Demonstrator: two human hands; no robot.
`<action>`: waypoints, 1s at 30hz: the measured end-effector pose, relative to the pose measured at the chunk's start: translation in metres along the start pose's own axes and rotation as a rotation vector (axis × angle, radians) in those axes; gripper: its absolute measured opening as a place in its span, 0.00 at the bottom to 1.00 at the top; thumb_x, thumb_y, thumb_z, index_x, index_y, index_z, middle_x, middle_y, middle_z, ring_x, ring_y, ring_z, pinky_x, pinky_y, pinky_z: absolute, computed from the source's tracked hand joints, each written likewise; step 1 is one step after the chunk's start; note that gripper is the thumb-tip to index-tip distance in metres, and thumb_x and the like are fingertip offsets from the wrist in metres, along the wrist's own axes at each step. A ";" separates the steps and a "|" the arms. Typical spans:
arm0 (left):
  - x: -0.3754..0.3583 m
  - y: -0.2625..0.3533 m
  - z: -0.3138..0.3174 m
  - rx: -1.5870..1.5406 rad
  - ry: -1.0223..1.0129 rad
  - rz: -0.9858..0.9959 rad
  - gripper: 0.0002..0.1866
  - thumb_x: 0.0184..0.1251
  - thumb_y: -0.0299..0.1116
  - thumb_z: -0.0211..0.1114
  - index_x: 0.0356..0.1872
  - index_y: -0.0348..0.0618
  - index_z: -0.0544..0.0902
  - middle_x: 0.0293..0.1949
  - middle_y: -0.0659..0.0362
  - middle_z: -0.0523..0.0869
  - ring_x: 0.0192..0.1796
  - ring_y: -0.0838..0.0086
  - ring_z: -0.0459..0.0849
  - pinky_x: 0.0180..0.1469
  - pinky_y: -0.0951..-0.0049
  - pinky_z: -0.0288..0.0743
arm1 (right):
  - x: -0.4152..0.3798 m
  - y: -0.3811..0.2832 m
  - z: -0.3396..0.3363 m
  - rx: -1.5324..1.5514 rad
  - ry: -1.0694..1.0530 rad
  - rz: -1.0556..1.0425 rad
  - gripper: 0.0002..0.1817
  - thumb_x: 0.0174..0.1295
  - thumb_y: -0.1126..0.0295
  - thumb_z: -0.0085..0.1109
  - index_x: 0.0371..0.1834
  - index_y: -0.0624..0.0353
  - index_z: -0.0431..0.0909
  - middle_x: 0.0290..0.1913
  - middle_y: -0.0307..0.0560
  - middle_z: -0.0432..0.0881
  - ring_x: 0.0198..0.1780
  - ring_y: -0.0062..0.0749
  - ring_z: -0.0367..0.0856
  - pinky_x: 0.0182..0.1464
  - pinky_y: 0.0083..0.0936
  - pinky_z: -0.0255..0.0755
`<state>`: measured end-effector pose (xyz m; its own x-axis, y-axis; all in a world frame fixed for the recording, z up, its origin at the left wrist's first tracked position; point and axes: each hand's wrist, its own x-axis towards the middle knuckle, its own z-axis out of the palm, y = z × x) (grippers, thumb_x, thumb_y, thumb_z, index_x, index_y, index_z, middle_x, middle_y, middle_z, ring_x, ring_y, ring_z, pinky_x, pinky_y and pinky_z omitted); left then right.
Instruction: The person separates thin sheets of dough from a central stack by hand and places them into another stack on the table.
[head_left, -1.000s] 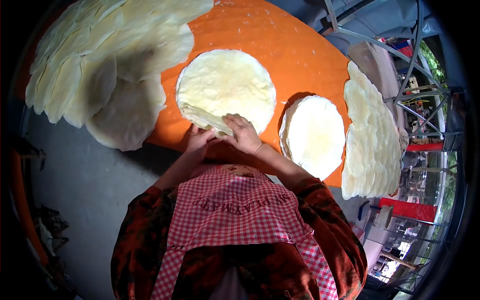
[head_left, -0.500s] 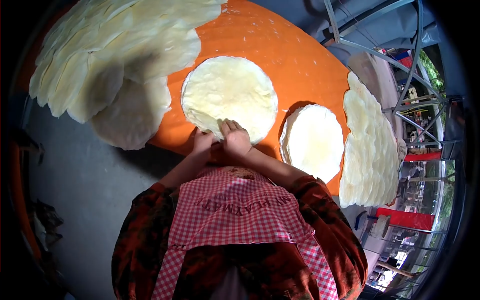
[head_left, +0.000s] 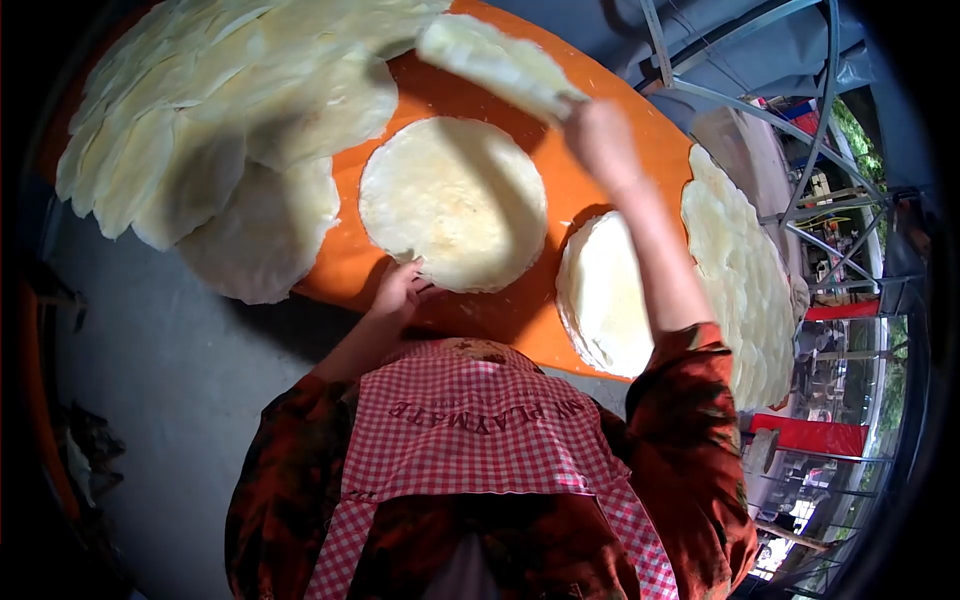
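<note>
A round pile of thin pale flatbreads (head_left: 450, 200) lies in the middle of the orange table. At its near left edge is my left hand (head_left: 398, 288), thumb on top of the rim and fingers curled under it. My right hand (head_left: 598, 140) is raised beyond the pile, closed on the edge of a single flatbread (head_left: 495, 62). That sheet is tilted in the air over the far side, and its shadow falls across the pile. The hand is slightly blurred by motion.
A second round stack (head_left: 605, 300) stands to the right, partly behind my right forearm. Overlapping flatbreads (head_left: 240, 80) cover the table's left side, some drooping over its edge. More overlapping flatbreads (head_left: 735, 270) lie along the right edge. Metal frame bars (head_left: 745, 100) stand at upper right.
My right hand has swung up and away to the right from the near edge, carrying one flatbread off the middle pile. My left hand has stayed at the pile's edge.
</note>
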<state>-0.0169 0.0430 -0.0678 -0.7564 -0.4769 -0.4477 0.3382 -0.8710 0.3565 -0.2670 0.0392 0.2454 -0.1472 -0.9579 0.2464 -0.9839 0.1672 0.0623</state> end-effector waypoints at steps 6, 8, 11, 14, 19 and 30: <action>-0.011 -0.001 0.003 0.165 -0.024 0.114 0.33 0.64 0.17 0.53 0.69 0.54 0.59 0.60 0.56 0.75 0.59 0.65 0.78 0.54 0.67 0.79 | -0.116 -0.075 0.196 0.320 0.013 -0.100 0.15 0.53 0.66 0.67 0.44 0.57 0.84 0.43 0.50 0.85 0.37 0.35 0.84 0.33 0.28 0.82; -0.009 0.000 0.004 0.192 -0.013 0.121 0.33 0.63 0.16 0.54 0.69 0.55 0.60 0.60 0.56 0.75 0.59 0.66 0.78 0.54 0.68 0.79 | -0.137 -0.080 0.224 0.283 0.021 -0.136 0.15 0.47 0.70 0.68 0.40 0.54 0.83 0.39 0.49 0.84 0.41 0.38 0.83 0.38 0.32 0.80; -0.011 -0.004 0.002 0.165 -0.014 0.144 0.33 0.63 0.16 0.55 0.68 0.55 0.60 0.58 0.56 0.76 0.58 0.66 0.78 0.54 0.68 0.79 | -0.137 -0.076 0.220 0.250 -0.076 -0.105 0.15 0.49 0.69 0.66 0.42 0.56 0.83 0.40 0.50 0.84 0.39 0.40 0.83 0.39 0.33 0.79; -0.008 -0.006 0.012 0.134 0.043 0.146 0.32 0.64 0.17 0.55 0.68 0.55 0.61 0.57 0.57 0.77 0.56 0.68 0.79 0.52 0.68 0.80 | -0.133 -0.072 0.214 0.247 -0.139 -0.075 0.13 0.49 0.68 0.65 0.39 0.56 0.82 0.35 0.48 0.84 0.40 0.39 0.83 0.38 0.33 0.79; -0.002 -0.011 0.014 0.216 0.169 0.164 0.28 0.64 0.19 0.55 0.65 0.52 0.64 0.56 0.57 0.78 0.54 0.68 0.81 0.51 0.68 0.80 | -0.136 -0.092 0.210 0.242 -0.124 -0.073 0.18 0.49 0.67 0.63 0.45 0.57 0.81 0.43 0.49 0.83 0.45 0.43 0.82 0.40 0.34 0.79; 0.012 -0.020 0.012 0.276 0.301 0.193 0.23 0.64 0.30 0.57 0.61 0.46 0.68 0.50 0.55 0.81 0.48 0.64 0.84 0.42 0.65 0.83 | -0.160 -0.103 0.214 0.247 -0.234 -0.032 0.36 0.53 0.59 0.64 0.65 0.62 0.67 0.66 0.58 0.69 0.67 0.51 0.66 0.64 0.45 0.65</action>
<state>-0.0392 0.0558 -0.0707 -0.4841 -0.6761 -0.5555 0.2638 -0.7181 0.6441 -0.1636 0.1253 -0.0076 -0.1073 -0.9941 0.0174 -0.9789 0.1026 -0.1766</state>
